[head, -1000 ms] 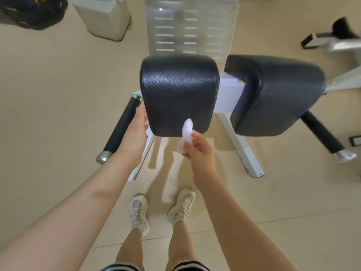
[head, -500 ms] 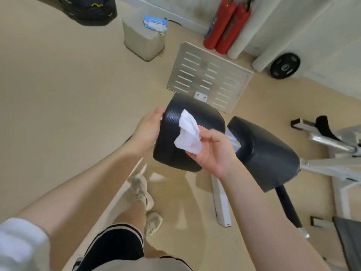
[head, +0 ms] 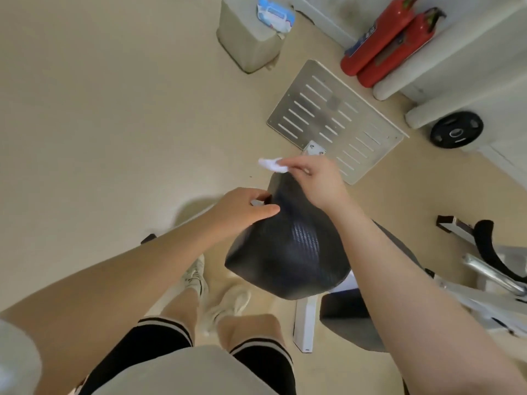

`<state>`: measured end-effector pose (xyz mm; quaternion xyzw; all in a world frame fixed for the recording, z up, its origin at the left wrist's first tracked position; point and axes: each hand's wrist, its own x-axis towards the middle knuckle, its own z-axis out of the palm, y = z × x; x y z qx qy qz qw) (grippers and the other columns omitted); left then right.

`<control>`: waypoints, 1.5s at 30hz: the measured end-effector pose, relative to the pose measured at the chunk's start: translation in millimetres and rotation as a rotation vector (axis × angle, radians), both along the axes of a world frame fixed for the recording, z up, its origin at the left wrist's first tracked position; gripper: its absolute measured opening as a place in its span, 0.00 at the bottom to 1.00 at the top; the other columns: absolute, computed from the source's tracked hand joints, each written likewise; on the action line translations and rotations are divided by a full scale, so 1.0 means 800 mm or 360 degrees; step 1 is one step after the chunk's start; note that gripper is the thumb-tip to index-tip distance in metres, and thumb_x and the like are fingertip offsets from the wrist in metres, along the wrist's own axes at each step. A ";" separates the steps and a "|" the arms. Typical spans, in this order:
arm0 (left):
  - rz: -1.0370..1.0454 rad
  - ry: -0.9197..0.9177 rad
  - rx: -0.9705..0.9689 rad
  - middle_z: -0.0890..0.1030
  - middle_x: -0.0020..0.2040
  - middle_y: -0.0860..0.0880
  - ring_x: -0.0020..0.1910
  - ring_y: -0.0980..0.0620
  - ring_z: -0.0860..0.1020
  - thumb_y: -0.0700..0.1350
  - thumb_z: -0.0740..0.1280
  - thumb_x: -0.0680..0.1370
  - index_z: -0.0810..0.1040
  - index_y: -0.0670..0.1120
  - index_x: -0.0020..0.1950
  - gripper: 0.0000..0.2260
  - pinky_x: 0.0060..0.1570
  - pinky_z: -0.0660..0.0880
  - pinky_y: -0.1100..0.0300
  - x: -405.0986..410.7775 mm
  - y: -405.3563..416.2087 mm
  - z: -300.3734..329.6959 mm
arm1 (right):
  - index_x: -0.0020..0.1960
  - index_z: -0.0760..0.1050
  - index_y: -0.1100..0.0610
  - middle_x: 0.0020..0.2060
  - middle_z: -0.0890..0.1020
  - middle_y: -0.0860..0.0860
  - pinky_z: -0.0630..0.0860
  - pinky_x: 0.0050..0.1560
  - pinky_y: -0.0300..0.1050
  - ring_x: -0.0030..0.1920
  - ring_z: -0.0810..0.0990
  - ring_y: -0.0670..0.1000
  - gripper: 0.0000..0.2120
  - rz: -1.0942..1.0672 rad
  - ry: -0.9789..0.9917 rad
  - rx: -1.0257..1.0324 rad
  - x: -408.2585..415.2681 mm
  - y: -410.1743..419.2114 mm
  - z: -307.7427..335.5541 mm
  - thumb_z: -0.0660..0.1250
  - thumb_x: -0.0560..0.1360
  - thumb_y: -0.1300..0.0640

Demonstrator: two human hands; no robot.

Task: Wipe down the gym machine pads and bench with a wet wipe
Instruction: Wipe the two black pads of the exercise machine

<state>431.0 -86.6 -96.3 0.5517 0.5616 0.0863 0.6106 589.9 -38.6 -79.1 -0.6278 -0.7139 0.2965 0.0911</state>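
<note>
A black textured machine pad (head: 291,252) fills the middle of the head view, seen from above. My right hand (head: 316,181) is at the pad's far top edge and pinches a crumpled white wet wipe (head: 272,164), which sticks out to the left. My left hand (head: 242,209) holds the pad's left side, thumb lying across the top surface. A second black pad (head: 353,323) lies to the right, mostly hidden under my right forearm.
A slotted metal foot plate (head: 333,118) lies beyond the pad. A wipes packet (head: 275,15) sits on a pale bin (head: 248,41). Two red extinguishers (head: 390,41), a black weight plate (head: 456,129) and another machine's frame (head: 490,269) stand right. My feet (head: 216,292) are below the pad.
I have stepped closer and lean over the pad. My right hand has carried the wipe from the pad's near face up to its far top edge. My left hand has stayed on the pad's left side.
</note>
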 end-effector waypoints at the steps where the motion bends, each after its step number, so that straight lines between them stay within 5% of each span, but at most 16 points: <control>1: -0.0007 -0.0002 0.0016 0.77 0.61 0.52 0.57 0.50 0.76 0.52 0.62 0.77 0.72 0.50 0.67 0.18 0.52 0.69 0.63 0.000 -0.001 -0.001 | 0.55 0.80 0.58 0.54 0.82 0.52 0.68 0.54 0.32 0.56 0.78 0.51 0.15 0.0244 -0.0128 -0.0056 -0.001 0.009 -0.007 0.60 0.75 0.68; 4: -0.0042 -0.0060 0.0022 0.77 0.62 0.49 0.59 0.47 0.75 0.52 0.62 0.77 0.68 0.52 0.70 0.21 0.56 0.72 0.58 -0.003 -0.002 -0.006 | 0.54 0.80 0.59 0.53 0.83 0.53 0.69 0.59 0.43 0.56 0.78 0.54 0.17 0.0723 -0.0345 -0.0329 -0.004 0.029 -0.021 0.58 0.74 0.70; 8: 0.0132 -0.0147 -0.0152 0.79 0.51 0.56 0.47 0.59 0.77 0.52 0.69 0.73 0.74 0.52 0.64 0.19 0.48 0.70 0.68 -0.009 0.006 -0.010 | 0.53 0.81 0.60 0.52 0.83 0.54 0.66 0.54 0.34 0.56 0.78 0.53 0.16 0.0880 -0.0331 -0.0502 0.001 0.053 -0.027 0.58 0.74 0.70; 11: 0.0208 -0.0273 -0.0204 0.75 0.46 0.64 0.40 0.68 0.76 0.49 0.70 0.73 0.73 0.62 0.53 0.12 0.39 0.69 0.75 -0.006 0.007 -0.014 | 0.55 0.80 0.59 0.55 0.82 0.54 0.65 0.53 0.32 0.58 0.78 0.53 0.17 0.0887 -0.0459 -0.0547 0.009 0.083 -0.046 0.57 0.75 0.71; 15: 0.0278 -0.0264 -0.0333 0.77 0.43 0.62 0.45 0.60 0.77 0.52 0.69 0.73 0.76 0.55 0.55 0.12 0.49 0.71 0.65 -0.007 0.006 -0.017 | 0.53 0.81 0.59 0.54 0.82 0.55 0.69 0.57 0.40 0.57 0.77 0.55 0.18 0.0910 -0.0493 -0.0671 0.002 0.104 -0.066 0.56 0.73 0.71; 21: 0.1031 -0.0233 -0.0494 0.81 0.35 0.51 0.37 0.54 0.77 0.46 0.59 0.78 0.77 0.43 0.42 0.11 0.44 0.73 0.61 -0.018 0.037 -0.022 | 0.49 0.82 0.57 0.46 0.81 0.44 0.69 0.58 0.34 0.51 0.77 0.42 0.13 0.1066 -0.0003 -0.0890 0.004 0.068 -0.029 0.60 0.76 0.67; 24: 0.1146 -0.0192 -0.0478 0.79 0.38 0.49 0.39 0.52 0.76 0.44 0.59 0.78 0.75 0.45 0.40 0.09 0.45 0.72 0.58 -0.017 0.052 -0.025 | 0.52 0.82 0.58 0.52 0.82 0.49 0.68 0.61 0.36 0.54 0.76 0.43 0.13 0.1196 -0.0016 -0.0795 0.019 0.081 -0.046 0.61 0.76 0.67; 28: 0.0791 -0.0139 -0.0512 0.81 0.45 0.50 0.44 0.53 0.78 0.49 0.61 0.77 0.77 0.48 0.46 0.07 0.48 0.73 0.59 0.009 0.055 -0.035 | 0.53 0.81 0.62 0.55 0.81 0.56 0.66 0.63 0.38 0.59 0.77 0.54 0.17 0.0899 -0.0218 -0.0670 0.045 0.126 -0.105 0.57 0.74 0.72; 32: 0.0597 -0.0113 -0.0499 0.79 0.51 0.41 0.45 0.54 0.74 0.52 0.63 0.76 0.77 0.42 0.55 0.16 0.45 0.68 0.63 0.032 0.054 -0.037 | 0.53 0.81 0.60 0.56 0.80 0.55 0.67 0.64 0.43 0.60 0.74 0.55 0.22 0.0787 -0.0316 -0.0598 0.046 0.140 -0.127 0.53 0.71 0.73; 37: 0.0516 0.0054 -0.0410 0.80 0.43 0.58 0.43 0.61 0.77 0.53 0.67 0.74 0.79 0.51 0.51 0.09 0.42 0.70 0.69 0.052 0.058 -0.041 | 0.54 0.80 0.59 0.49 0.80 0.55 0.69 0.52 0.42 0.50 0.76 0.53 0.20 0.1022 0.0007 -0.0516 0.043 0.101 -0.087 0.55 0.72 0.73; 40: 0.0435 0.0084 -0.0439 0.79 0.40 0.56 0.39 0.62 0.75 0.51 0.69 0.73 0.81 0.47 0.48 0.09 0.37 0.67 0.69 0.047 0.071 -0.037 | 0.59 0.78 0.55 0.48 0.79 0.53 0.69 0.49 0.41 0.46 0.75 0.50 0.16 0.1021 0.0151 -0.0666 0.050 0.103 -0.080 0.58 0.77 0.66; 45: 0.0221 0.0212 -0.0564 0.80 0.43 0.52 0.42 0.58 0.76 0.56 0.68 0.72 0.79 0.44 0.49 0.16 0.43 0.70 0.64 0.045 0.092 -0.051 | 0.53 0.81 0.51 0.48 0.82 0.47 0.72 0.47 0.41 0.45 0.77 0.46 0.10 0.1198 0.0177 -0.0893 0.043 0.125 -0.104 0.62 0.77 0.52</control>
